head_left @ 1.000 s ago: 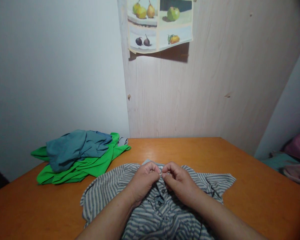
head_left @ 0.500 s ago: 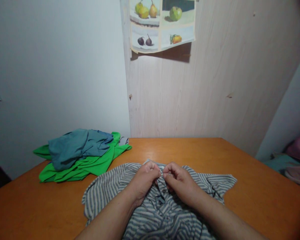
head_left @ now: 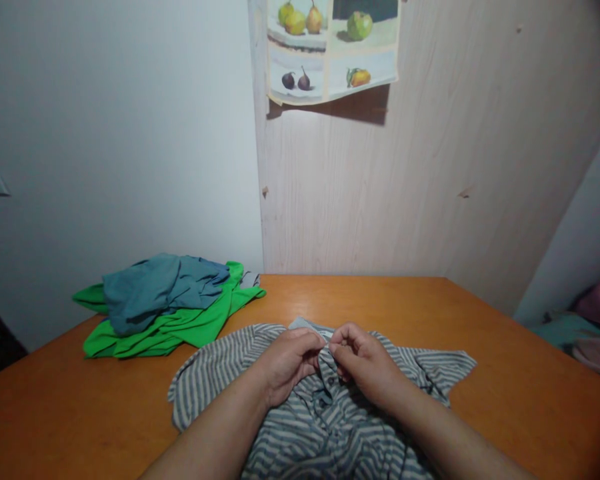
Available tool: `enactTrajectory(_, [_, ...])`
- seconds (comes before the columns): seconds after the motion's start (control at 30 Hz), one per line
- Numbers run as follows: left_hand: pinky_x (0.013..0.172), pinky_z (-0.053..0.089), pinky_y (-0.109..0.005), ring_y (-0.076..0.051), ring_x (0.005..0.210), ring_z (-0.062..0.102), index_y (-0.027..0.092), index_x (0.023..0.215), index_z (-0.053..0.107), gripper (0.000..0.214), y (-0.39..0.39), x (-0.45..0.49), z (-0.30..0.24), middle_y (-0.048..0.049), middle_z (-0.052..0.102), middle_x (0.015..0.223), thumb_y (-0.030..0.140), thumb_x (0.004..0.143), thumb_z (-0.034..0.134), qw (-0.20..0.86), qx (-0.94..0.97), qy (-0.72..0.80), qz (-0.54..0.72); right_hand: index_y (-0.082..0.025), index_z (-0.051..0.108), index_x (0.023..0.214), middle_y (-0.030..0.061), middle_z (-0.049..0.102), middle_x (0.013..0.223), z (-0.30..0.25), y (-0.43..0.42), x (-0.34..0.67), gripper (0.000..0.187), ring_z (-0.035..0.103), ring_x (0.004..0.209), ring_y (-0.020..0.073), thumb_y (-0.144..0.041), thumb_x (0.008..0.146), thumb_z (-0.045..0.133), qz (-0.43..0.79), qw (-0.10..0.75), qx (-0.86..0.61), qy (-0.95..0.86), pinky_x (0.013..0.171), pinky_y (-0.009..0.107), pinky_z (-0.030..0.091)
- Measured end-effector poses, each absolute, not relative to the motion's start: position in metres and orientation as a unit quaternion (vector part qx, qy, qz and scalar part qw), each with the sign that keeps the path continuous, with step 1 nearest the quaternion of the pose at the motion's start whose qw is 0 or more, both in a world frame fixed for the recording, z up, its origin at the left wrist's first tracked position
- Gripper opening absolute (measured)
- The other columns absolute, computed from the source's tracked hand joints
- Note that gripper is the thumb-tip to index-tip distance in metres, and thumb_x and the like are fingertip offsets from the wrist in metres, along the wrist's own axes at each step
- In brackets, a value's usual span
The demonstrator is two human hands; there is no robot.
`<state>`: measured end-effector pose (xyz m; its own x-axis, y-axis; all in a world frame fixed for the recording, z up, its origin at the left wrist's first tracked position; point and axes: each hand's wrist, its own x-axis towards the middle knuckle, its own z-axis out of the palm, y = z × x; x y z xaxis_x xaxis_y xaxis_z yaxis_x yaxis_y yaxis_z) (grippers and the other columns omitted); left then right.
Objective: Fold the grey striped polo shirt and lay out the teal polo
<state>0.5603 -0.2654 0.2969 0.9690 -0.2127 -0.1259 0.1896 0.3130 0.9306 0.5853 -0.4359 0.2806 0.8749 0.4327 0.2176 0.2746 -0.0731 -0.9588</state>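
The orange desk (head_left: 380, 300) carries, at its near middle, a striped shirt (head_left: 215, 373), laid out. At its far end the left hand (head_left: 287, 367) and right hand (head_left: 367, 365) meet, fingers of each pinched on the front edge, hiding whether the top is fastened; below, the placket (head_left: 327, 365) gapes beside a dark button (head_left: 331, 381), so the front seems only partly closed.

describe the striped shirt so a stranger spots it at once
Find the orange table. There, left hand and right hand pinch the shirt near its collar. Grey and white stripes set it apart from plain green and blue clothes piled left.
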Motion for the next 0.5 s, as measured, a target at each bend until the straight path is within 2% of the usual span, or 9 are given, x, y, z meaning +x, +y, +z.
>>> enactTrajectory(0.13, [0.056,0.03,-0.022,-0.009,0.059,0.042,0.017,0.072,0.055,0.022,-0.2659,0.5587,0.2966,0.0051,0.05,0.063,0.025,0.064,0.074,0.768,0.632,0.005,-0.106,-0.022,0.052,0.085,-0.0101,0.046,0.053,0.2817,-0.4361,0.5857,0.017,0.039,0.048,0.0092,-0.037,0.085,0.059,0.063,0.623,-0.737,-0.254,0.047,0.022,0.029])
enactTrajectory(0.27, [0.054,0.022,-0.024,-0.009,0.056,0.034,0.019,0.07,0.051,0.02,-0.2685,0.5564,0.2958,0.0071,0.044,0.058,0.022,0.062,0.069,0.744,0.663,0.009,-0.079,-0.022,0.053,0.087,-0.0095,0.045,0.055,0.2803,-0.4368,0.5859,0.012,0.04,0.05,0.0094,-0.033,0.086,0.058,0.069,0.61,-0.743,-0.267,0.048,0.023,0.028])
enactTrajectory(0.5, [0.053,0.019,-0.026,-0.009,0.055,0.032,0.02,0.071,0.049,0.017,-0.2686,0.5576,0.2952,0.0075,0.043,0.058,0.019,0.058,0.06,0.729,0.68,0.009,-0.07,-0.021,0.055,0.093,-0.0081,0.047,0.061,0.2818,-0.4382,0.5838,0.012,0.042,0.054,0.0098,-0.028,0.084,0.057,0.092,0.597,-0.745,-0.282,0.05,0.023,0.03])
